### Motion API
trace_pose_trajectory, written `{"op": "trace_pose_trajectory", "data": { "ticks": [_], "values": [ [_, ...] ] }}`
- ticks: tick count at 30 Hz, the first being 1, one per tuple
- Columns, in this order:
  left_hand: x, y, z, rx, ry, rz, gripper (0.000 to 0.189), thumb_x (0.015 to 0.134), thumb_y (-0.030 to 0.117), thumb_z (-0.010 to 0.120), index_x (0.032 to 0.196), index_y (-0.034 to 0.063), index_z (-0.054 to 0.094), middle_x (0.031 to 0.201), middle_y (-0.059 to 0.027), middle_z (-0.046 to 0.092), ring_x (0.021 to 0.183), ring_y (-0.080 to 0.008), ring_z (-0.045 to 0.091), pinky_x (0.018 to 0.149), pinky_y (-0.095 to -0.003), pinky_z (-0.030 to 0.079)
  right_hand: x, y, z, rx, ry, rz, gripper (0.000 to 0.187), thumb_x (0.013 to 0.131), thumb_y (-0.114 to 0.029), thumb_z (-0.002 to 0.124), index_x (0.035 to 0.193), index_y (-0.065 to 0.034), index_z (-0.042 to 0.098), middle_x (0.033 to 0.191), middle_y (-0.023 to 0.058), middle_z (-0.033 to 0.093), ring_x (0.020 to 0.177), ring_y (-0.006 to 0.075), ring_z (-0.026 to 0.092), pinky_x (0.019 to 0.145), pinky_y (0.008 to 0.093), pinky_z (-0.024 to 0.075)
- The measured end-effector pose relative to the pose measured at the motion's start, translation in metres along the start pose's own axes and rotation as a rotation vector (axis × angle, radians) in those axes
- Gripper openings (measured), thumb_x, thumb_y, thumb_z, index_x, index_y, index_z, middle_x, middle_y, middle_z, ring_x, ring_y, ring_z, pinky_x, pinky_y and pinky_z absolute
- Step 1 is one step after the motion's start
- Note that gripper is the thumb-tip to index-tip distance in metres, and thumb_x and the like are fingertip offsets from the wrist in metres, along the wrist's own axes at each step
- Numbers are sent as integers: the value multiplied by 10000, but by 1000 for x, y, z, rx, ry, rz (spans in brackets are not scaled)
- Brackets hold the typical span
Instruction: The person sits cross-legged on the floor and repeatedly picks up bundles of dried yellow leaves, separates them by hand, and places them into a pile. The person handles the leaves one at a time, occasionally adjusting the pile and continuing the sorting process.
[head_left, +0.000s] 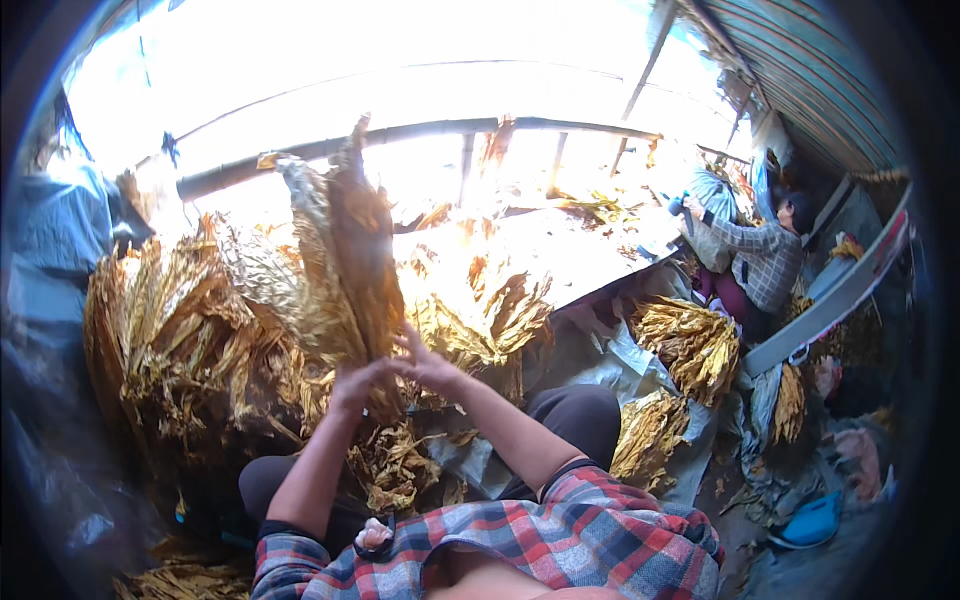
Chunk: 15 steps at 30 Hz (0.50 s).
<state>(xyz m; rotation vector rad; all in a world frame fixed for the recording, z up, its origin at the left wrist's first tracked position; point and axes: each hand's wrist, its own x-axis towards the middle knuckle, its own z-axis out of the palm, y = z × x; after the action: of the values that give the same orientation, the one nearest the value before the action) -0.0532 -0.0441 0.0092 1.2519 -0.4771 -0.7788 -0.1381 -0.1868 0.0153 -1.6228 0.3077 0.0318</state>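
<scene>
A tall bundle of dried brown leaves (360, 255), which look like tobacco, stands upright before me. My left hand (358, 386) is closed around its lower end. Against the bundle's right side, near its base, my right hand (429, 369) has its fingers partly spread; whether it grips is unclear. The two hands meet or overlap at the stems. Left of the bundle is a large heap of dried leaves (172, 322). A fanned bunch of yellow-brown leaves (491, 322) lies just beyond my right hand. Crumpled leaves (394, 465) rest between my knees.
At the right, another person (757, 259) sits holding a blue object (677, 204). Leaf bunches (686, 345) lie on plastic sheeting (637, 356). A pole rail (420, 133) crosses the bright far side. A grey curved board (832, 292) and a blue dustpan-like object (811, 521) are farther right.
</scene>
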Motion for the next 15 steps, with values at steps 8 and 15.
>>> {"op": "trace_pose_trajectory", "data": {
  "ticks": [8, 15],
  "values": [
    [-17, 4, 125, 1408, -251, 226, 422, 628, 215, 670, 1028, 97, 601, 1057, -141, 568, 1020, -339, 496, 755, -462, 421, -73, 25, -28, 500, 355, -336, 681, 710, -179, 714, 1269, 9, 373, 1171, 98, 538, 1094, 195, 498, 937, 295, 384],
    [-36, 27, 257, 1210, -753, 657, 976, 670, 390, 712, 1438, 153, 159, 1494, -164, 64, 1359, -374, 93, 1092, -474, 165, -207, 45, -178, 885, 800, -605, 282, 808, -158, 582, 1038, 6, 583, 954, 74, 621, 810, 141, 607, 700, 278, 506]
  ]
}}
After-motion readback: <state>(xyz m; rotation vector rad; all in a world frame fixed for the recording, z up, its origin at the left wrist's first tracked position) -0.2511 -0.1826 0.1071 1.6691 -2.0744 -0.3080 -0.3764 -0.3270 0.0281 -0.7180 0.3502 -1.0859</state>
